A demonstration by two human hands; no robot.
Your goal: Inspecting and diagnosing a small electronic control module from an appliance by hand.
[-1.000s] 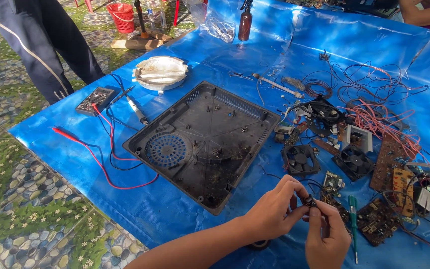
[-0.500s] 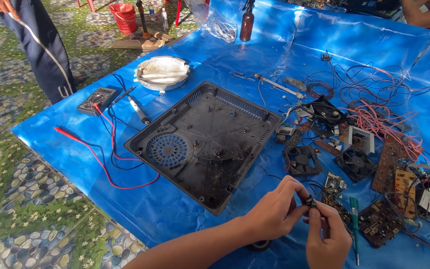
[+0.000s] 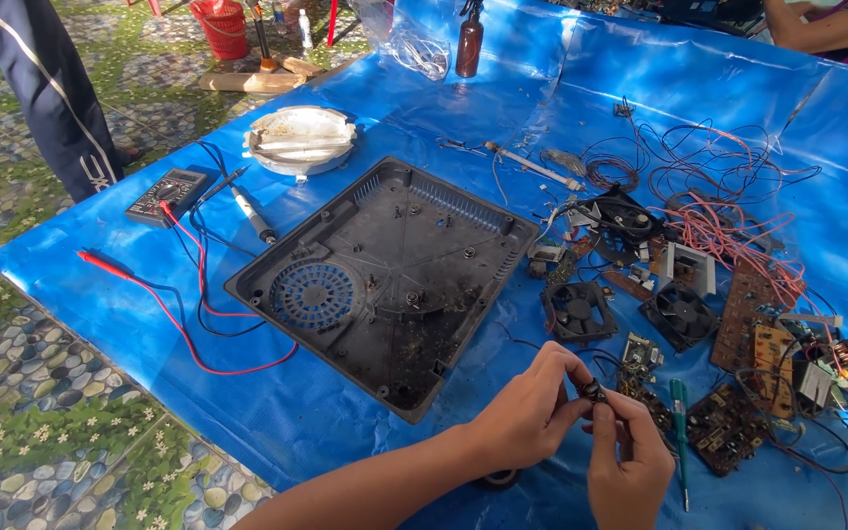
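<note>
At the bottom of the frame, right of the middle, the left hand [image 3: 527, 412] and the right hand [image 3: 630, 466] meet. Both pinch one small black part [image 3: 593, 394] between their fingertips, just above the blue sheet [image 3: 100, 294]. A green screwdriver [image 3: 679, 432] lies just right of the right hand. Near it sits a brown circuit board [image 3: 728, 427]. A little farther up are two small black fans [image 3: 578, 311]. In the middle lies a big black plastic tray [image 3: 385, 280] with a round blue grille. Farther away, at the upper left, are a multimeter [image 3: 167, 196] with red and black leads and a white round dish [image 3: 299, 140]. A tangle of red wires [image 3: 728, 221] fills the upper right.
</note>
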